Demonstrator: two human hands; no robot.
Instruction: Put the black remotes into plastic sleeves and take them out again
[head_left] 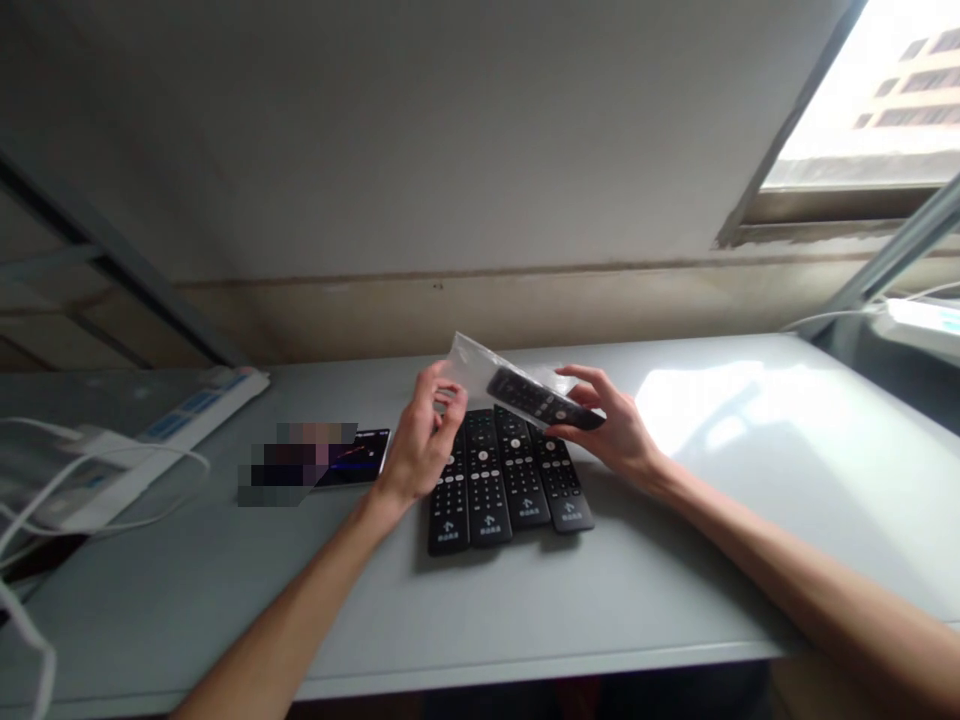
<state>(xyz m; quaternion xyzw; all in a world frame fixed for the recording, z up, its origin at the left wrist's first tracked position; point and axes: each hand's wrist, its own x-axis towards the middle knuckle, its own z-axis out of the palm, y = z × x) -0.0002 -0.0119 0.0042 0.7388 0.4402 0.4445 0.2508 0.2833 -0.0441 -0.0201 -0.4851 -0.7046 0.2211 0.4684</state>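
Note:
A black remote control (532,396), partly inside a clear plastic bag (471,362), is held tilted above the table. My right hand (611,425) is closed around the remote's lower end, thumb and fingers on opposite sides. At the bag's left end, my left hand (421,435) has its fingers curled in and pinches the film; the exact grip is partly hidden. Below both hands, several more black remotes (487,500) lie side by side in a row on the grey table, their upper ends partly covered by my left hand and the bag.
To the left lies a phone (360,455) with a lit screen, partly pixelated. A white power strip (176,440) with white cables (97,455) runs along the left side. Another white strip (919,325) is at the far right. The table (675,580) meets a wall behind.

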